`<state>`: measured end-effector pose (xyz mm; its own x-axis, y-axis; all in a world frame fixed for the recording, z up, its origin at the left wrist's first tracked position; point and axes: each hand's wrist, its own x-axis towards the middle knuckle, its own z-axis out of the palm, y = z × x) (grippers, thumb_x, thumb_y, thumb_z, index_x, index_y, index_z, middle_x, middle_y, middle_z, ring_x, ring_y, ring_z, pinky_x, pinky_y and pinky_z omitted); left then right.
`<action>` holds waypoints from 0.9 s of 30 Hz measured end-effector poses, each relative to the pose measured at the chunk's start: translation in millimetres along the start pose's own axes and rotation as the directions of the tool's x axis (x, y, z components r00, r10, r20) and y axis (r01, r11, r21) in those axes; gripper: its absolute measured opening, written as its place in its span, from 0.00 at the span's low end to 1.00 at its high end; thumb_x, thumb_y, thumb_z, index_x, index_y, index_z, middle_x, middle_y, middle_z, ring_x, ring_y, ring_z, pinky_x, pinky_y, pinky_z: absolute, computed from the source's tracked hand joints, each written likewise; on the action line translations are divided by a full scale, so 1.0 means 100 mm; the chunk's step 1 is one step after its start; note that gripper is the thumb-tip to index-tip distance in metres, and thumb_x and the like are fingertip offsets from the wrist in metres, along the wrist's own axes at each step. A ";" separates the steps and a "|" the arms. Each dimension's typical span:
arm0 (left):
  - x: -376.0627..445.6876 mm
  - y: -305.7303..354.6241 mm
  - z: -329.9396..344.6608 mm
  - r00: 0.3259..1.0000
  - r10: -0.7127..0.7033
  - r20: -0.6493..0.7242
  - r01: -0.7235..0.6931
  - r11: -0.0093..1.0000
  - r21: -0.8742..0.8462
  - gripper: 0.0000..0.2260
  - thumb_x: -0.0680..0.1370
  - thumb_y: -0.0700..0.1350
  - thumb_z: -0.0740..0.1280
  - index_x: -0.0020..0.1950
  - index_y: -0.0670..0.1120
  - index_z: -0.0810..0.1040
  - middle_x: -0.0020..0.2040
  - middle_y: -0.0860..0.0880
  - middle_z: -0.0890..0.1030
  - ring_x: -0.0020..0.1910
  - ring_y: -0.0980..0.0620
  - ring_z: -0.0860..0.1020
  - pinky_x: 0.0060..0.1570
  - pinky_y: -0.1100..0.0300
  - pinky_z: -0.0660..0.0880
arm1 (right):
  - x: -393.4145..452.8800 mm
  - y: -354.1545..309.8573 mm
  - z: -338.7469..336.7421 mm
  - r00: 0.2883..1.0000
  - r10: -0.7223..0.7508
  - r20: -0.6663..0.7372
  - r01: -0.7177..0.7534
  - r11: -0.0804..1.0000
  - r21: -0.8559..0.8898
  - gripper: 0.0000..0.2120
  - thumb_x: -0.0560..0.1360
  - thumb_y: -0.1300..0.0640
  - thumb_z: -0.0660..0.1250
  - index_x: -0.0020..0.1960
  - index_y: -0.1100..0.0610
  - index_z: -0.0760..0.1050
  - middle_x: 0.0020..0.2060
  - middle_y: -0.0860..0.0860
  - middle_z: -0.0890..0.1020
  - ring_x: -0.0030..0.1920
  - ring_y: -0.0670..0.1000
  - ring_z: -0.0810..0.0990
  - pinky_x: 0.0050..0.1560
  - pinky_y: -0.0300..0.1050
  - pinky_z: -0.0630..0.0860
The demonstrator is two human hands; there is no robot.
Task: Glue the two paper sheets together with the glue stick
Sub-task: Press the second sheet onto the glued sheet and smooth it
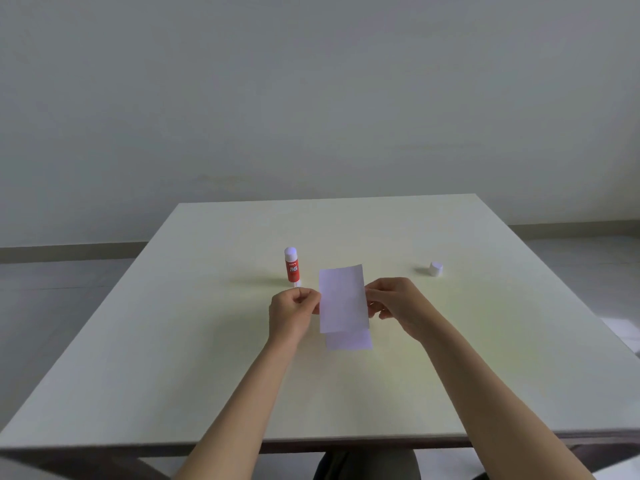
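Both hands hold one paper sheet above the desk. Left hand pinches the left edge of the upper sheet, fingers curled closed on it. Right hand pinches the right edge, also closed on the paper. Upper sheet is tilted up toward the camera. Lower sheet peeks out below it, seems to lie flat on the desk, offset slightly right; can't tell if the two touch yet.

Glue stick stands upright just behind the left hand, uncapped, white glue tip showing. Its cap sits well apart on the right side of the desk.

Step in hand looks like laying the upper sheet onto the lower one. Can't see glue on either sheet, too faint to tell.

To do it well: square the side edges to the lower sheet first, bring the near edge down first, then roll the rest down so no air is trapped. Keep both pinches light so the paper doesn't crease. Don't slide once it touches, glue smears. Then press flat from the middle outward.
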<state>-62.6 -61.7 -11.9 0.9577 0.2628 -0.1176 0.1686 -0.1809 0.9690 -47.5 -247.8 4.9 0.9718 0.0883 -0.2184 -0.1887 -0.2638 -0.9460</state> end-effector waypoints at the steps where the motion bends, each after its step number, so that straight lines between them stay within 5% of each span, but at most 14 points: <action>1: 0.00 -0.01 -0.01 1.000 -0.008 -0.004 0.008 1.000 0.003 0.07 0.72 0.40 0.67 0.34 0.45 0.80 0.34 0.48 0.84 0.35 0.52 0.82 0.38 0.64 0.72 | 0.00 0.00 0.00 1.000 0.010 0.001 -0.010 1.000 0.022 0.07 0.74 0.63 0.63 0.44 0.64 0.79 0.33 0.52 0.82 0.30 0.48 0.78 0.33 0.39 0.68; 9: 0.00 -0.02 0.01 1.000 0.000 0.023 -0.002 0.995 0.098 0.07 0.71 0.40 0.68 0.33 0.46 0.80 0.33 0.49 0.84 0.30 0.59 0.81 0.34 0.69 0.73 | 0.01 0.04 0.02 0.997 0.063 -0.041 -0.065 0.997 -0.041 0.04 0.72 0.63 0.67 0.42 0.64 0.80 0.28 0.49 0.82 0.25 0.45 0.77 0.31 0.38 0.67; 19: 0.03 -0.06 0.04 0.999 0.006 0.049 -0.024 0.927 0.375 0.06 0.68 0.43 0.68 0.31 0.46 0.80 0.33 0.45 0.84 0.40 0.44 0.82 0.42 0.52 0.79 | 0.07 0.16 0.08 0.975 0.150 -0.166 -0.171 0.978 -0.118 0.05 0.68 0.63 0.72 0.35 0.64 0.79 0.26 0.53 0.79 0.23 0.49 0.73 0.25 0.35 0.68; 27: 0.08 -0.09 0.07 0.998 -0.010 0.066 -0.020 0.898 0.439 0.06 0.68 0.44 0.67 0.34 0.45 0.82 0.34 0.47 0.83 0.35 0.47 0.76 0.34 0.61 0.68 | 0.09 0.17 0.11 0.969 0.146 -0.197 -0.191 0.954 -0.231 0.04 0.68 0.64 0.71 0.35 0.63 0.78 0.24 0.51 0.77 0.21 0.46 0.73 0.19 0.31 0.65</action>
<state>-54.6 -64.0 -23.4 0.9692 0.2015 -0.1417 0.2350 -0.5836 0.7773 -43.9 -240.9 -15.6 0.9424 -0.1425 -0.3027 -0.3329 -0.4905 -0.8054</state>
